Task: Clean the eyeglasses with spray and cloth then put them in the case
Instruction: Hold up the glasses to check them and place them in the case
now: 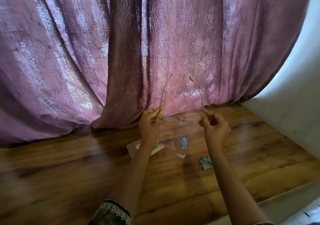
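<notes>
A wooden table with a warm brown grain is seen from above, and its far edge is met by a mauve patterned curtain that fills most of the view. A pale wall is seen beyond the curtain on the right side.

The spray bottle, clear with a blue cap, is stood upright on the table and is taken here as the landmark. The eyeglasses are held in the air beyond the bottle, toward the curtain, with the lenses turned down and both temples opened and pointed upward. The left end of the frame is pinched by the left hand, whose fingers are closed around the hinge area; the right end is gripped in the same way by the right hand. The case, pale and flat, is laid just left of the bottle and is partly hidden by the left forearm. A crumpled grey-blue cloth is laid near the bottle, to its right and slightly nearer the person. A patterned sleeve is seen at the bottom edge.
</notes>
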{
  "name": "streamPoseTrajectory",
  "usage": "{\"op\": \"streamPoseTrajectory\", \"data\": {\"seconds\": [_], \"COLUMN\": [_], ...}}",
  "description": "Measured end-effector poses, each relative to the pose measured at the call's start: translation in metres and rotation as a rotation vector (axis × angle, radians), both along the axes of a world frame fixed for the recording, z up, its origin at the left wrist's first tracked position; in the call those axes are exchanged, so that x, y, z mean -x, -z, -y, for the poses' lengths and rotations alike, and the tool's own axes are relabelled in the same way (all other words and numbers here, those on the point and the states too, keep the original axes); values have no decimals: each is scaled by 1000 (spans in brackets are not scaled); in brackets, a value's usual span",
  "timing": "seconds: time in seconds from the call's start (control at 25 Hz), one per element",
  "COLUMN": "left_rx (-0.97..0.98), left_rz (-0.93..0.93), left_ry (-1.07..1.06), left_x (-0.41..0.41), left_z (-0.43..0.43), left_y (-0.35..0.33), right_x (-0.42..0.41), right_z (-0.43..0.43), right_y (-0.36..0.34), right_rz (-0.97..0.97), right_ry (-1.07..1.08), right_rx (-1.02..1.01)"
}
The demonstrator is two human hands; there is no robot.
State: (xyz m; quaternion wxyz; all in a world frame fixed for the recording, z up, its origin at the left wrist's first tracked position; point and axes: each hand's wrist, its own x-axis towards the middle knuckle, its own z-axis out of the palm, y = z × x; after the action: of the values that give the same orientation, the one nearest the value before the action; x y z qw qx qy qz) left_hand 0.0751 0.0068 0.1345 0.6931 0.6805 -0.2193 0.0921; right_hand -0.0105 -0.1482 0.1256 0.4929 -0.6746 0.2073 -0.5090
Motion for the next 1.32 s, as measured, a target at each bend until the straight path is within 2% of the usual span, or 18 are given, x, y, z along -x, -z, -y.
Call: {"op": "streamPoseTrajectory", "data": {"seconds": [0.24,0.44,0.6,0.8,1.0,1.16,1.32], "left_rx": [-27,-57,-68,-178,-373,-391,-266], "left_rz": [-12,-12,15,172,336,248,67], "left_ry": [-40,-101,-122,-88,114,194,294], "left_x": [-1,-3,-8,-14,-25,-30,-35], "left_z": [0,-1,-1,-1,-8,-14,-20], "left_y": [3,2,2,3,-5,-6,-4], "right_x": [0,2,4,4,2,-4,-8], "right_z": [-1,-6,-6,-2,2,6,13], "right_y": [-1,-3,1,0,-2,-4,-7], "right_rz": [-47,-70,-127,-156,-188,-213,-207], "right_ry": [30,52,57,41,3,-31,-131], "right_rx": [57,286,344,307,233,91,-146]}}
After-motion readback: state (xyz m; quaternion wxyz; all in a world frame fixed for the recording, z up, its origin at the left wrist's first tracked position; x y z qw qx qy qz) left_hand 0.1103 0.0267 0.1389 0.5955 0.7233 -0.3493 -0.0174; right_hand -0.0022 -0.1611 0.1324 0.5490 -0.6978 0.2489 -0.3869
